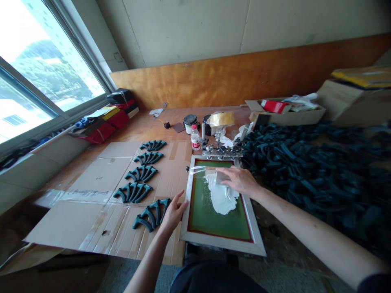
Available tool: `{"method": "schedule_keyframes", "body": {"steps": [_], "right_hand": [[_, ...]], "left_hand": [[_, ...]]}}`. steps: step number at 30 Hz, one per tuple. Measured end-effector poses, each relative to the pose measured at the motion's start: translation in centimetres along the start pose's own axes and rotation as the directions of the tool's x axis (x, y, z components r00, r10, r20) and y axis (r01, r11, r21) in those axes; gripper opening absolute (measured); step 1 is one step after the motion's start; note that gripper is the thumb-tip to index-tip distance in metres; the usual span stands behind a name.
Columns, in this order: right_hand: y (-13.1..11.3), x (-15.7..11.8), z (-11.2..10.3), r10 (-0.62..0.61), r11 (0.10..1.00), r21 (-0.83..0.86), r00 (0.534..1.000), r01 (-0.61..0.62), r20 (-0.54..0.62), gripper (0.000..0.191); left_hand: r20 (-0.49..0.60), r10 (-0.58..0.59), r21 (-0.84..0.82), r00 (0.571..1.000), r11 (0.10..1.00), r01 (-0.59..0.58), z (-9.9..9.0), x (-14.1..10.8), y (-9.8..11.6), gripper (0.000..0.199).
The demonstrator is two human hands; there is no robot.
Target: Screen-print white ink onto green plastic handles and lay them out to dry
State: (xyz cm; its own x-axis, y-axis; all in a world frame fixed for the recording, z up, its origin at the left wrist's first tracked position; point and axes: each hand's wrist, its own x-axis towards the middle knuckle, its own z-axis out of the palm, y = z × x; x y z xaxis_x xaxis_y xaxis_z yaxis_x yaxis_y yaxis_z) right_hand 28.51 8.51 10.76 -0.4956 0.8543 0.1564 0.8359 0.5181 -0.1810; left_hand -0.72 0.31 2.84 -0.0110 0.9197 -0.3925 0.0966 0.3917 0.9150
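Note:
A screen-printing frame with pale edges and a green mesh lies before me. White ink is spread in a thick patch over the mesh. In my right hand is a flat, pale scraper, pressed at the upper edge of the ink. My left hand is beside the frame's left edge, fingers partly extended, with nothing visible in it. Close to it, a fan of dark green curved pieces rests on the cardboard; whether the hand touches the nearest piece I cannot tell.
Several more fans of curved pieces lie on the flat cardboard. A metal clamp stands behind the frame, near a red-capped bottle and an ink tub. At right rises a large heap of dark green pieces.

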Motion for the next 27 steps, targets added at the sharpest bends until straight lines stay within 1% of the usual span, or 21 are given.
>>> {"method": "schedule_keyframes", "body": {"steps": [1,3,5,7,8,9,11,13,15,16,17,18,19,20,21,22,23,24,25,26,27], "right_hand": [[0.4,1.1,-0.8,0.055,0.998,-0.033,0.998,-0.056,-0.02,0.052],[1.8,2.4,-2.3,0.135,0.987,-0.076,0.987,-0.142,-0.081,0.056],[4.0,2.3,-3.3,0.221,0.972,-0.043,0.958,-0.233,-0.182,0.048],[6.4,1.0,-3.2,0.341,0.939,0.041,0.907,-0.342,-0.246,0.036],[7.3,0.0,-2.7,0.393,0.919,0.08,0.89,-0.385,-0.23,0.032],[8.0,-1.0,-1.8,0.427,0.904,0.106,0.886,-0.414,-0.183,0.031],[8.0,-3.1,0.9,0.41,0.908,0.109,0.911,-0.404,-0.042,0.032],[6.4,-4.9,3.8,0.326,0.941,0.066,0.943,-0.331,0.07,0.033],[4.0,-6.0,6.1,0.259,0.965,0.001,0.959,-0.261,0.112,0.029],[2.8,-6.3,6.8,0.249,0.968,-0.025,0.96,-0.248,0.128,0.025],[1.7,-6.4,7.1,0.262,0.965,-0.038,0.954,-0.259,0.148,0.02],[0.7,-6.4,7.2,0.292,0.956,-0.034,0.942,-0.291,0.166,0.016],[-0.3,-6.3,7.1,0.331,0.943,-0.019,0.927,-0.333,0.174,0.014],[-1.4,-6.2,6.9,0.368,0.927,0.006,0.915,-0.374,0.164,0.013],[-2.6,-6.1,6.7,0.388,0.918,0.038,0.912,-0.396,0.131,0.014],[-4.0,-6.1,6.5,0.383,0.919,0.071,0.921,-0.388,0.074,0.014],[-5.4,-6.1,6.4,0.34,0.935,0.101,0.94,-0.34,0.011,0.012],[-6.7,-6.1,6.4,0.255,0.96,0.13,0.966,-0.249,-0.038,0.01],[-7.6,-6.2,6.2,0.141,0.979,0.159,0.988,-0.129,-0.065,0.007],[-8.0,-6.4,6.0,0.023,0.983,0.184,0.997,-0.009,-0.074,0.005],[-7.7,-6.9,5.6,-0.065,0.977,0.196,0.995,0.08,-0.079,0.008]], "left_hand": [[0.009,-0.001,-0.038,1.0,0.999,0.001,-0.1,-0.4,1.1,0.082],[0.014,0.014,-0.125,1.0,0.992,-0.012,-0.3,-1.2,3.9,0.075],[-0.007,0.044,-0.187,0.999,0.981,-0.044,-0.3,-1.7,7.0,0.062],[-0.042,0.127,-0.243,0.991,0.961,-0.134,0.1,-1.6,10.3,0.054],[-0.066,0.188,-0.275,0.98,0.941,-0.199,0.4,-1.3,12.0,0.052],[-0.087,0.25,-0.309,0.964,0.914,-0.264,0.7,-0.8,13.6,0.051],[-0.107,0.345,-0.365,0.932,0.859,-0.36,1.3,0.4,16.5,0.05],[-0.097,0.379,-0.375,0.92,0.843,-0.386,1.8,1.6,18.7,0.052],[-0.126,0.39,-0.375,0.912,0.833,-0.407,2.4,2.3,19.4,0.054],[-0.172,0.387,-0.378,0.906,0.823,-0.424,2.7,2.3,19.0,0.055],[-0.209,0.365,-0.385,0.907,0.822,-0.42,3.3,2.1,17.9,0.056],[-0.197,0.314,-0.397,0.929,0.841,-0.368,4.0,1.7,16.3,0.057],[-0.121,0.225,-0.405,0.967,0.878,-0.255,4.8,1.0,14.3,0.06],[-0.001,0.105,-0.398,0.994,0.912,-0.097,5.8,0.1,11.9,0.062],[0.177,-0.056,-0.345,0.983,0.932,0.115,6.8,-0.8,9.4,0.064],[0.288,-0.191,-0.294,0.938,0.915,0.277,7.9,-1.8,7.0,0.064],[0.322,-0.246,-0.312,0.914,0.884,0.348,8.8,-2.7,4.9,0.062],[0.324,-0.274,-0.351,0.906,0.854,0.384,9.4,-3.4,3.2,0.058],[0.289,-0.277,-0.416,0.916,0.826,0.381,9.7,-3.9,1.8,0.053],[0.237,-0.27,-0.478,0.933,0.804,0.354,9.6,-4.2,0.9,0.049],[0.177,-0.266,-0.517,0.947,0.794,0.32,8.9,-4.2,0.2,0.045]]}}
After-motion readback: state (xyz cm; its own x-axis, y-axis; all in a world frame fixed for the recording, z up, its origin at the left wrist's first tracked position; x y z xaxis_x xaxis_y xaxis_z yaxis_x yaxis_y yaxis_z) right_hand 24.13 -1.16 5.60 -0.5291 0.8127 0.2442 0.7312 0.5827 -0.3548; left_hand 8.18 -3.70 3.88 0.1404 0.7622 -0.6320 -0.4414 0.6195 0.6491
